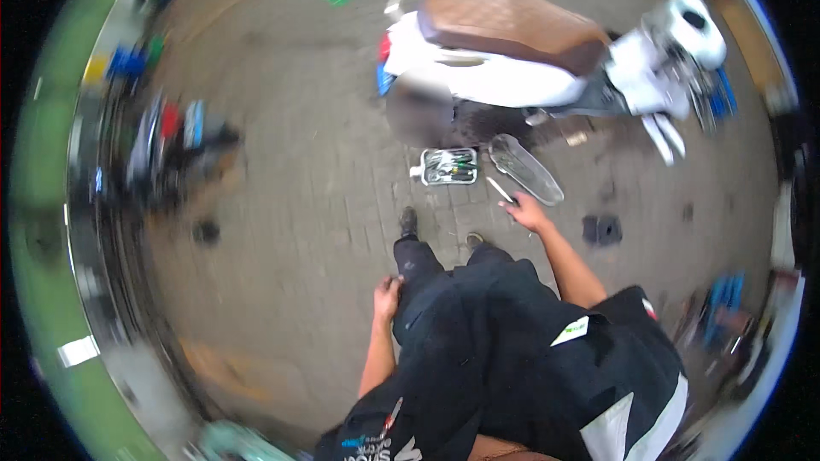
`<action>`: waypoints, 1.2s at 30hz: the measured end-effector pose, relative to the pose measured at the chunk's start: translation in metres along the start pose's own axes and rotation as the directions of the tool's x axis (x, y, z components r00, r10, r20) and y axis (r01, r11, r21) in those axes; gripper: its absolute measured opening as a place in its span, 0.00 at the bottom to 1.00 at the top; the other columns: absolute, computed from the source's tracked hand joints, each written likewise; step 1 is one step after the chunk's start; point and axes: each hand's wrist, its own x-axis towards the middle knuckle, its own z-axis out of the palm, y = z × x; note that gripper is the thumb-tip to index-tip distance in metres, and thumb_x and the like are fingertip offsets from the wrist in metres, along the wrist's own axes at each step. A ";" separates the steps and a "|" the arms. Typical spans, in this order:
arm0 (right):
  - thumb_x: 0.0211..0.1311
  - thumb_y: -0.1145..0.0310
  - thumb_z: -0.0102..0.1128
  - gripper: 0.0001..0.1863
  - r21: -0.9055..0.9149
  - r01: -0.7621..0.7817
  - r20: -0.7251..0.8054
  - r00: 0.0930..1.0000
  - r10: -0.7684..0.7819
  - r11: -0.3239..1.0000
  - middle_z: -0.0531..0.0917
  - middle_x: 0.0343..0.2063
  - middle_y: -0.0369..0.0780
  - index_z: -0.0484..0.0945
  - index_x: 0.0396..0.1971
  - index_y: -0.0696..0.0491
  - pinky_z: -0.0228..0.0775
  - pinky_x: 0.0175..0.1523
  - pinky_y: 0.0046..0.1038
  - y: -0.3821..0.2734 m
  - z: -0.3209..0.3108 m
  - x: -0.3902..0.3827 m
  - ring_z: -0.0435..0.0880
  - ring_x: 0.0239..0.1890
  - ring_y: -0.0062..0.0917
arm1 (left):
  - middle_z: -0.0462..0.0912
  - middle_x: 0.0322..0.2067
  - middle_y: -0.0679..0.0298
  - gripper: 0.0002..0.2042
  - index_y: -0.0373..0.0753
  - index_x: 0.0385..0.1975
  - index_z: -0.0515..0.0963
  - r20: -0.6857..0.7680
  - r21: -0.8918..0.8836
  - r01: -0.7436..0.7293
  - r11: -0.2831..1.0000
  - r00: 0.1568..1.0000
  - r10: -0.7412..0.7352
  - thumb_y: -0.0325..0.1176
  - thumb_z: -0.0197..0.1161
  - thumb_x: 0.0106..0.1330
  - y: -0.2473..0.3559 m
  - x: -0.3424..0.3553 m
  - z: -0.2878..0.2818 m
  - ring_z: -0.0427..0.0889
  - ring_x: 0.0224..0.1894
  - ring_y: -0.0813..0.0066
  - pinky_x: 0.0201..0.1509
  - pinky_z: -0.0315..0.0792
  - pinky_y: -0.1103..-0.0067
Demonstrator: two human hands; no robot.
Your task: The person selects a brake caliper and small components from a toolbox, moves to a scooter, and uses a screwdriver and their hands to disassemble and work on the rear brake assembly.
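I stand on a paved floor looking down at my dark clothes and shoes. My right hand point(525, 211) reaches forward and holds a thin metal tool point(500, 190) that points toward a small tray of tools point(449, 166) on the ground. My left hand point(387, 298) hangs at my side against my dark trouser leg, fingers curled, holding nothing that I can see. A white scooter point(547, 68) with a brown seat point(511, 24) stands just beyond the tray. A clear curved panel point(525, 169) lies on the floor beside the tray.
Blurred parked bikes and coloured items point(166, 149) line the left side. A dark square block point(603, 229) lies on the floor at right. Blue objects point(724, 294) sit at the right edge. Paved floor point(299, 205) spreads to my left.
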 end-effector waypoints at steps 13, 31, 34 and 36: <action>0.60 0.43 0.61 0.31 0.411 -0.209 -0.346 0.865 0.364 0.887 0.82 0.39 0.54 0.76 0.48 0.57 0.72 0.48 0.43 0.019 0.093 -0.100 0.81 0.44 0.50 | 0.70 0.18 0.72 0.15 0.36 0.24 0.76 0.338 0.506 -0.140 0.851 0.940 -0.046 0.43 0.66 0.63 0.138 0.141 -0.018 0.67 0.21 0.82 0.27 0.64 0.79; 0.51 0.34 0.63 0.34 0.162 -0.228 0.131 0.969 0.208 0.960 0.84 0.31 0.47 0.79 0.35 0.55 0.73 0.40 0.41 0.040 0.025 -0.116 0.83 0.35 0.43 | 0.85 0.37 0.53 0.29 0.41 0.46 0.82 0.448 0.853 -0.413 0.319 0.893 -0.042 0.61 0.61 0.58 0.193 0.112 0.087 0.84 0.43 0.53 0.49 0.75 0.64; 0.49 0.34 0.65 0.34 0.025 -0.263 0.247 0.937 0.249 0.964 0.84 0.32 0.48 0.79 0.34 0.55 0.73 0.41 0.41 0.000 0.056 -0.104 0.83 0.37 0.43 | 0.84 0.41 0.55 0.30 0.44 0.48 0.81 0.407 0.863 -0.413 0.291 0.910 0.084 0.63 0.61 0.57 0.170 0.126 0.039 0.83 0.46 0.56 0.50 0.75 0.63; 0.48 0.34 0.66 0.33 -0.048 -0.337 0.264 0.903 0.338 0.940 0.84 0.31 0.49 0.79 0.33 0.55 0.73 0.41 0.41 -0.025 0.074 -0.100 0.83 0.38 0.44 | 0.82 0.45 0.58 0.31 0.45 0.49 0.80 0.401 0.883 -0.359 0.302 0.912 -0.087 0.64 0.62 0.57 0.168 0.137 0.015 0.82 0.48 0.58 0.51 0.75 0.64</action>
